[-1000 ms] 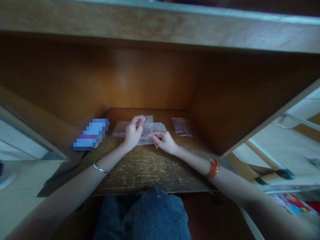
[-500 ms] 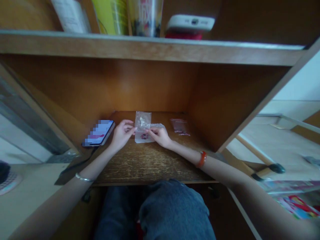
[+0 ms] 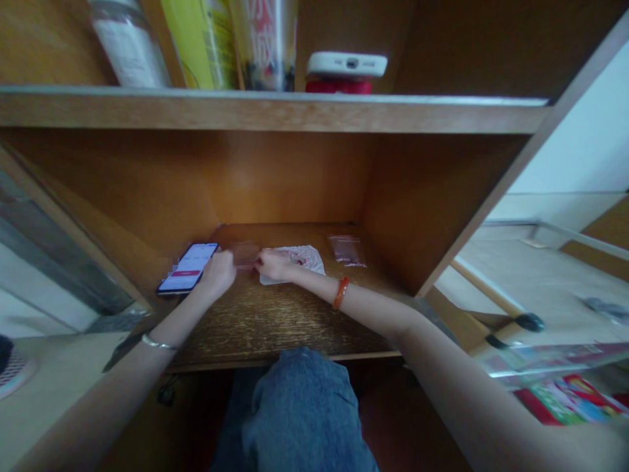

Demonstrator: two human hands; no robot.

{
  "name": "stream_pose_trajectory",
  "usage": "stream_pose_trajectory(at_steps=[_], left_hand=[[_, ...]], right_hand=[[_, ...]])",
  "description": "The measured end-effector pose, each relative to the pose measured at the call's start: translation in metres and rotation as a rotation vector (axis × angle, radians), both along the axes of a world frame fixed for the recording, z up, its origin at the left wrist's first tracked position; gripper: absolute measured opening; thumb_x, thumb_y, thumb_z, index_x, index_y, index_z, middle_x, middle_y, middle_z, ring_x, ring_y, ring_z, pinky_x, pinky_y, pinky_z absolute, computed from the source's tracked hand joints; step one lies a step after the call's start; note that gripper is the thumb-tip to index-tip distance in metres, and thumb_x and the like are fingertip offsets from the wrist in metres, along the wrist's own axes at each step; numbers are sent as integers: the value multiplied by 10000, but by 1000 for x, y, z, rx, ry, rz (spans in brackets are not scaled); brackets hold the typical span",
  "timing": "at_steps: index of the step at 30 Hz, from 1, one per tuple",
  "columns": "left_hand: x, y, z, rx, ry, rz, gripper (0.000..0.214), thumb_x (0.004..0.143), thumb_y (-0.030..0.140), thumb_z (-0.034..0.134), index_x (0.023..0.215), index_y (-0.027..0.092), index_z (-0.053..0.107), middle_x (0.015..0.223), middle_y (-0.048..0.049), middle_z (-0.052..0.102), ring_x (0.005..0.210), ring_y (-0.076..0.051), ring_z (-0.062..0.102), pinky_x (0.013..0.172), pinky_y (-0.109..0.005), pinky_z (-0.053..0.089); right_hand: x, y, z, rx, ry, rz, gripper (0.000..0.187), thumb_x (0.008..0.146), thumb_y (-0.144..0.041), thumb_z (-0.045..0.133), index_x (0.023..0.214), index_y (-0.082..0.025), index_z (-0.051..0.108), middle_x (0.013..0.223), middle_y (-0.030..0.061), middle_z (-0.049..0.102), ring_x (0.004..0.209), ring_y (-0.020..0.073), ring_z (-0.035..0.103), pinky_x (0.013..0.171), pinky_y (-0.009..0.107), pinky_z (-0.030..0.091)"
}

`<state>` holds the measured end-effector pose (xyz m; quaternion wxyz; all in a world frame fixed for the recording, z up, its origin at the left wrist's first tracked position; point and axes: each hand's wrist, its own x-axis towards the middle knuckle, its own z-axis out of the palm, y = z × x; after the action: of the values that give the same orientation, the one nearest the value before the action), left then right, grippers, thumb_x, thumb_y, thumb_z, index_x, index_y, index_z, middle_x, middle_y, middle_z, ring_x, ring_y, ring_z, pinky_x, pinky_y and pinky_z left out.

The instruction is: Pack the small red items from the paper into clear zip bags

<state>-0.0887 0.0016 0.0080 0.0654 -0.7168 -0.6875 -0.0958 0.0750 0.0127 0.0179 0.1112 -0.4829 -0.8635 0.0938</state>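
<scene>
Left hand (image 3: 219,274) and right hand (image 3: 274,264) sit low on the desk (image 3: 275,331), close together, both curled with fingers turned inward. A small pink-tinted clear plastic bag (image 3: 244,255) lies between them, its edges at the fingers of both hands. Grip not resolved: cannot tell whether either hand is pinching the bag or only touching it.

Just right of the right hand lies a crumpled translucent plastic wrapper (image 3: 297,263), with pink marks on it, partly under the right fingers. Further right, apart from it, lies a flat zip bag (image 3: 346,250), pinkish, near the back panel. A smartphone (image 3: 187,267), screen lit, lies just left of the left hand, a cable running from the desk edge below it.

Left wrist carries a silver bangle (image 3: 157,343); right wrist an orange bead bracelet (image 3: 341,292). Denim-covered knee (image 3: 299,413) below desk edge. Overhead shelf (image 3: 246,111) holds a metal tumbler (image 3: 265,46) and a white device (image 3: 346,64) on a red base.
</scene>
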Motion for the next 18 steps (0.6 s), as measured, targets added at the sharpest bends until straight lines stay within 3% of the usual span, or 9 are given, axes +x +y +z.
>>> stream_pose_trajectory(at_steps=[7,12,18], left_hand=[[8,-2,3,-65,94,-14,334,749,37,399,946,11,667,931,-283,666,929,-364,654,747,-395,511],[9,-2,13,-11,84,4,339,732,31,398,944,37,663,916,-262,670,924,-365,652,754,-435,516],[27,-2,27,110,28,-27,361,753,62,421,1048,102,625,1123,-226,593,951,-372,628,695,-431,517]], right_hand=[[27,-13,9,52,-69,-32,245,865,-221,471,947,-156,693,981,133,705,842,225,663,673,281,474],[81,-16,24,145,-134,-221,311,913,-233,400,1060,-181,669,1056,128,683,976,244,634,795,334,495],[145,-23,28,51,-228,-611,337,877,-223,487,1169,-126,624,1222,206,580,1134,318,564,850,412,500]])
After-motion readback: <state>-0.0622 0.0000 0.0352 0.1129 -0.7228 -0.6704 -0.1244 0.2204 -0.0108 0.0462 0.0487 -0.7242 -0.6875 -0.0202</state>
